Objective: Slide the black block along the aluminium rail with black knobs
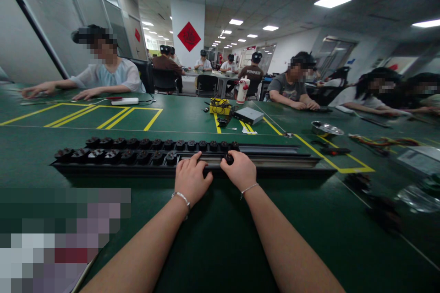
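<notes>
Both forearms (282,247) run up to a long black tray (295,165). The right hand (240,171) pinches a small black part (228,159), mostly hidden by its fingers. Just left of that pinch, the left hand (190,178) lies flat on the tray, apparently holding nothing. Farther left, rows of similar parts (137,152) fill the tray.

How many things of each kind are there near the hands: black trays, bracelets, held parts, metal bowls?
Long black tray: 1
Bracelets: 2
Small black part pinched by right hand: 1
Metal bowl: 1
Total: 5
</notes>
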`<state>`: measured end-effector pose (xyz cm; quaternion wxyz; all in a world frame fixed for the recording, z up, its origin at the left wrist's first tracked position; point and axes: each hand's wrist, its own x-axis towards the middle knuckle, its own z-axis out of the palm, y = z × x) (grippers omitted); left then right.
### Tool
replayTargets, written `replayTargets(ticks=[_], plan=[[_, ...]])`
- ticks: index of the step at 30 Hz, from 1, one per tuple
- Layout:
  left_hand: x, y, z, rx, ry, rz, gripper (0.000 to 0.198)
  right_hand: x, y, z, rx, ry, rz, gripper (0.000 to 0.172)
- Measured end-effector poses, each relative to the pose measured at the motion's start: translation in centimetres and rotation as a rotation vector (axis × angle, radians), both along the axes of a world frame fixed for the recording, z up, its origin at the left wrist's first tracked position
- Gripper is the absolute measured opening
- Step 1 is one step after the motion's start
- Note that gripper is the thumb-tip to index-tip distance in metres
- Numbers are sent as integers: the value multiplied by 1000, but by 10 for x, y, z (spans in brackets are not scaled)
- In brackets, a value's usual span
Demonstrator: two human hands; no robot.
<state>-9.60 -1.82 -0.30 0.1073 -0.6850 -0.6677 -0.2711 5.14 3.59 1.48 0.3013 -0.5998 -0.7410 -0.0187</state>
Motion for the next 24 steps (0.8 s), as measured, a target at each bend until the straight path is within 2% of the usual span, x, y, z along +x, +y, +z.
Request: replayTargets(ticks=[13, 24], plan=[[0, 0, 0, 19, 6, -4, 24, 2, 1, -1, 39, 13, 12, 21], [0, -1, -1, 22, 36, -4, 25, 11, 3, -2, 4, -21, 87, 30]])
